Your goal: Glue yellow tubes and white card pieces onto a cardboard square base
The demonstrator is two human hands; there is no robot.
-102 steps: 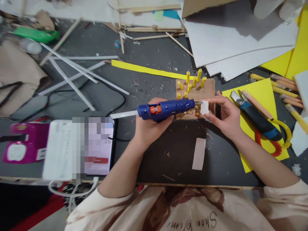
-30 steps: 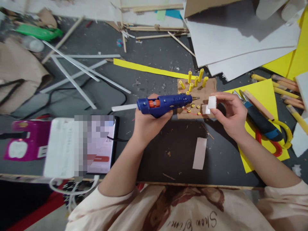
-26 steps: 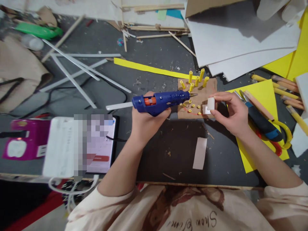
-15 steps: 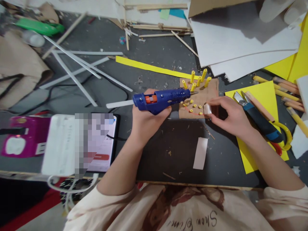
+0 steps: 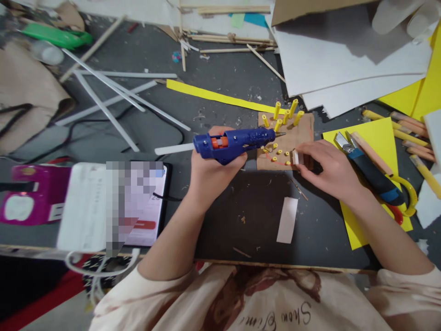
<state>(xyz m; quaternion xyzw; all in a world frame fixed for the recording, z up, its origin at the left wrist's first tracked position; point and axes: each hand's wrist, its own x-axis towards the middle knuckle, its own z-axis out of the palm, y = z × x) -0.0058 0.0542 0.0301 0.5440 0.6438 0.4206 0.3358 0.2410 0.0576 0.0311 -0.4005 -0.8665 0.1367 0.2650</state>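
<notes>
My left hand (image 5: 213,172) is wrapped round a blue hot glue gun (image 5: 237,140) with a white glue stick (image 5: 174,149) poking from its back. The gun's metal nozzle points right, over a piece of brown cardboard (image 5: 305,128). On the cardboard stand several yellow paper tubes (image 5: 286,116), taller at the back and shorter in front. Between thumb and fingers, my right hand (image 5: 325,168) pinches a small white paper piece (image 5: 296,157) at the cardboard's right front part. A white paper strip (image 5: 287,219) lies on the table in front of it.
Right of the cardboard, a utility knife (image 5: 372,172) and yellow-handled scissors (image 5: 409,197) lie on yellow paper (image 5: 358,230). Spare glue sticks (image 5: 106,103) and a yellow strip (image 5: 220,97) lie behind the gun. A phone (image 5: 148,230) and white power bank (image 5: 82,207) are at left.
Both hands stay nearly in place. The white paper piece in my right hand has turned slightly, and the whole scene has shifted a little in view.
</notes>
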